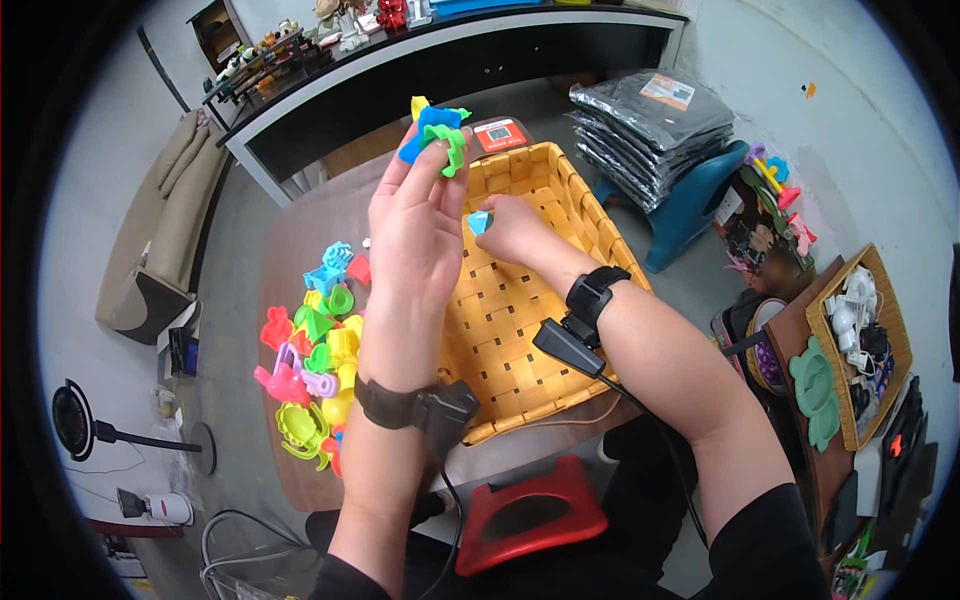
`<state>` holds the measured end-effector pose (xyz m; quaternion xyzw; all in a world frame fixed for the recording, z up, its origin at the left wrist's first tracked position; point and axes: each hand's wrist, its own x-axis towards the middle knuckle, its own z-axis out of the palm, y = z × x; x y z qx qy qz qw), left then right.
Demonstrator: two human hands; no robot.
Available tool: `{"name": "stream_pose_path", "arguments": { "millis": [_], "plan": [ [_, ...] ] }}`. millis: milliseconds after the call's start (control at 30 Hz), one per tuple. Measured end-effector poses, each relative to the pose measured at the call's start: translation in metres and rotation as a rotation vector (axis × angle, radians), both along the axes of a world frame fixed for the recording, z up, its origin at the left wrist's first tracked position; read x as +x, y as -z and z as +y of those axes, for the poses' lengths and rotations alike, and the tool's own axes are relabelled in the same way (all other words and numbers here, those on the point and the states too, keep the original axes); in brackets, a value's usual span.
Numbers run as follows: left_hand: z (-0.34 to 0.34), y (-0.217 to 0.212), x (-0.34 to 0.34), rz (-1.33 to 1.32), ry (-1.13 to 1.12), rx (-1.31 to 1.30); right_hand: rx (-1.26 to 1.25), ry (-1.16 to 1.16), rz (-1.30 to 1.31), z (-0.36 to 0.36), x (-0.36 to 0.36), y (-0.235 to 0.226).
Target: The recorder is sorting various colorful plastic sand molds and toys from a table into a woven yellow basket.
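Note:
My left hand (415,225) is raised above the table, its fingertips pinching a small bunch of plastic toy pieces (435,135) in blue, green and yellow. My right hand (512,228) is closed on a small light-blue toy piece (479,221) over the yellow woven basket (585,215). The two hands almost touch. The basket's woven floor shows nothing lying on it where it is visible. A pile of colourful plastic toys (318,350) lies on the brown table (300,215) to the left of the basket. Both wrists wear black bands with cables.
A red stool (525,520) stands under the table's near edge. At the right are a blue stool (690,205) with stacked black packets (650,125), a second basket of small items (865,345) and a green tray. A black-and-white cabinet runs along the back; a fan stands at the left.

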<state>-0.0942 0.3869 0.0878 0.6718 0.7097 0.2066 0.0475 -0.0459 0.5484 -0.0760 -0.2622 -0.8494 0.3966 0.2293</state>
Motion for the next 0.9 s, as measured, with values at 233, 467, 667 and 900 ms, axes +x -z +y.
{"name": "stream_pose_path", "arguments": {
  "millis": [233,467,667,900],
  "plan": [
    [0.014,-0.003,0.008,-0.045,-0.002,-0.014,-0.121,0.068,-0.166,-0.018,-0.026,-0.007],
    [0.008,-0.002,0.006,-0.063,-0.013,-0.017,-0.099,0.097,-0.056,-0.022,-0.013,-0.048],
    [0.008,-0.002,0.009,-0.066,-0.014,-0.014,-0.102,0.201,0.009,-0.01,-0.011,-0.055],
    [0.013,-0.001,0.007,-0.074,-0.014,-0.017,-0.131,0.202,0.023,-0.011,-0.011,-0.05]
  ]
}}
